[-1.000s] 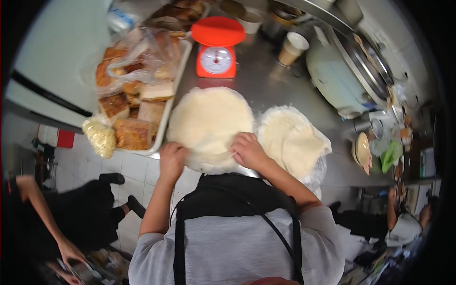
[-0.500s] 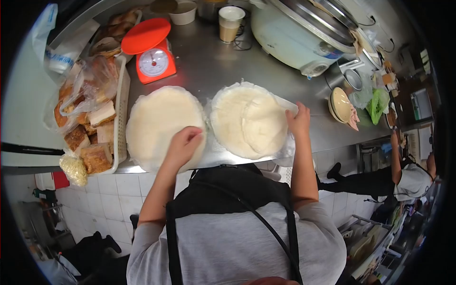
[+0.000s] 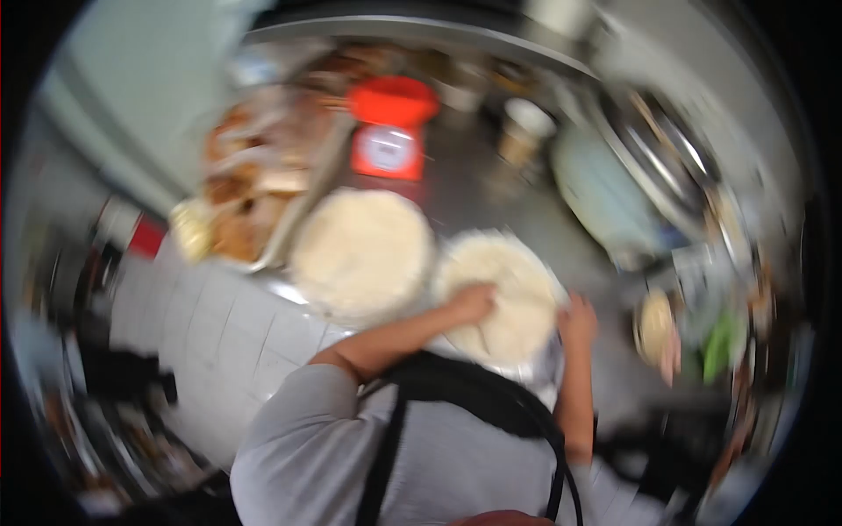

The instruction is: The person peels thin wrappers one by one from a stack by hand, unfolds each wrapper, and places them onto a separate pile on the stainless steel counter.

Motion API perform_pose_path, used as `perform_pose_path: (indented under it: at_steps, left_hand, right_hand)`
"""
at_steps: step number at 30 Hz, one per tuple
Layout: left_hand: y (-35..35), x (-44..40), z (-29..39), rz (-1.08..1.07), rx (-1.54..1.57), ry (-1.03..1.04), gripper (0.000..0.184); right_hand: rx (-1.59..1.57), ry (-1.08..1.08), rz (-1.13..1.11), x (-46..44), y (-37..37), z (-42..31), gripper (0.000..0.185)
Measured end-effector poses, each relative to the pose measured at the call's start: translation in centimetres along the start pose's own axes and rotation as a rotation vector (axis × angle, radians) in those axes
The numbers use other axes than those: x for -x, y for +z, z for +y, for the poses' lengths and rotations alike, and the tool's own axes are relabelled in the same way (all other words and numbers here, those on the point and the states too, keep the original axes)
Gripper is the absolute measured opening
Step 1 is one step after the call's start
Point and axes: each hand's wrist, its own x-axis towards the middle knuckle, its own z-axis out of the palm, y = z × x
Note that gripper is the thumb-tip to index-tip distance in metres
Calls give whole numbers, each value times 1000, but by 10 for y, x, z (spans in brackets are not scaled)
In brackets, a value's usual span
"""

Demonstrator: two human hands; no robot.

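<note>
Two round, pale masses that look like dough lie side by side on the steel counter, the left round point(image 3: 361, 250) and the right round point(image 3: 517, 333). My left hand point(image 3: 472, 303) is over the left part of the right round, its fingers curled together; what they hold, if anything, is hidden. At that round's right edge is my right hand point(image 3: 576, 319), beside a greyish sheet or wrap that shows along the rim. Its fingers are smeared by motion, so their grip does not show. The whole view is blurred.
A red dial scale point(image 3: 386, 145) stands behind the left round. Further left is a basket point(image 3: 307, 206) of browned meat chunks. A paper cup point(image 3: 524, 131) and a large lidded cooker point(image 3: 605, 188) stand at the back. Bowls point(image 3: 654, 326) and a green bag point(image 3: 721, 344) are at right.
My left hand has moved right, from the left round onto the right one. My right hand stays by the right round's edge. The camera view has turned and shifted.
</note>
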Motion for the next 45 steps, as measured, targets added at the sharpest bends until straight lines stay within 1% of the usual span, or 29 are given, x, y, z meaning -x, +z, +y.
perform_pose_path:
  at_steps: [1, 3, 5, 8, 9, 12, 15, 18, 19, 21, 22, 24, 25, 26, 27, 28, 29, 30, 31, 32, 33, 34, 35, 36, 37, 38, 39, 41, 45]
  left_hand:
    - [-5, -2, 5, 27, 50, 19, 25]
    - [-4, -3, 12, 106, 172, 169, 16]
    - [-16, 6, 31, 157, 173, 237, 15]
    - [-30, 14, 44, 237, 272, 331, 14]
    - [-37, 11, 44, 243, 281, 323, 14]
    - [-59, 19, 52, 299, 316, 333, 14]
    - [-83, 28, 60, 397, 373, 370, 15]
    - [-95, 21, 59, 534, 430, 404, 15]
    - [-99, 20, 59, 570, 447, 362, 15]
    - [-108, 18, 59, 633, 482, 275, 16]
    - [-107, 12, 55, 609, 511, 181, 19]
    - [-95, -6, 27, 549, 567, -16, 27]
    - [-80, -14, 5, 522, 472, -95, 32]
    - [-61, -24, -18, 480, 374, -170, 37]
    - [-42, -30, -27, 427, 273, -235, 42]
    - [-87, 39, 11, 213, 433, -68, 58]
    - [-59, 14, -19, 189, 324, -6, 61]
    - [-30, -10, -52, 268, 376, -39, 65]
    - [-61, 19, -23, 163, 209, -86, 63]
    - [-45, 8, -46, 154, 132, -45, 64]
    - [-29, -4, -68, 149, 56, -4, 65]
    - [-32, 3, -64, 183, 16, -21, 60]
    - [-35, 10, -60, 216, -22, -38, 56]
    - [-40, 16, -52, 169, 75, -100, 49]
    - [-41, 14, -60, 157, 114, -136, 46]
    - [-47, 19, -54, 135, 141, -171, 45]
    - [-42, 18, -64, 154, 214, -174, 45]
    - [-59, 30, -33, 112, 340, -246, 45]
    - [-65, 29, -22, 100, 431, -314, 45]
  right_hand:
    - [-32, 23, -69, -6, 2, -2, 37]
    - [53, -7, -31, -6, 4, 3, 28]
    - [68, -11, -89, -9, 4, 12, 19]
    - [-113, -118, -10, -16, 2, 24, 17]
    - [-174, -152, 17, -25, 8, 25, 16]
    - [-581, -42, 30, -39, -19, 6, 15]
    - [-684, -33, 97, -56, -30, 5, 15]
    - [-982, 88, 104, -66, -47, -4, 12]
    - [-997, 155, -7, -64, -64, -11, 11]
    - [-1099, 140, -14, -66, -64, -8, 13]
    - [-1150, 135, -18, -65, -62, -5, 13]
    - [-890, 71, -19, -57, -39, 1, 18]
    - [-757, 51, -22, -49, -24, 4, 21]
    - [-776, 189, -164, -39, -11, 9, 27]
    - [-782, 288, -260, -23, -29, -17, 31]
    - [-790, 402, -349, -5, -48, -38, 36]
    - [-891, 303, -270, -2, -11, -13, 39]
    - [-980, 222, -179, 15, 21, 14, 43]
    - [-816, 371, -312, 26, -25, -25, 46]
    - [-790, 456, -285, 37, -10, -11, 45]
    - [-836, 470, -333, 41, -23, -23, 35]
    - [-870, 498, -301, 49, -13, -13, 22]
    - [-937, 519, -316, 56, -13, -9, 19]
    - [-947, 657, -235, 59, -10, -11, 17]
    - [-1016, 707, -220, 56, -12, -18, 17]
    - [-1106, 787, -189, 61, 12, 0, 18]
    - [-1147, 828, -189, 64, 7, -5, 19]
    - [-1140, 865, -222, 61, -12, -15, 20]
    - [-1250, 927, -243, 62, -12, -14, 20]
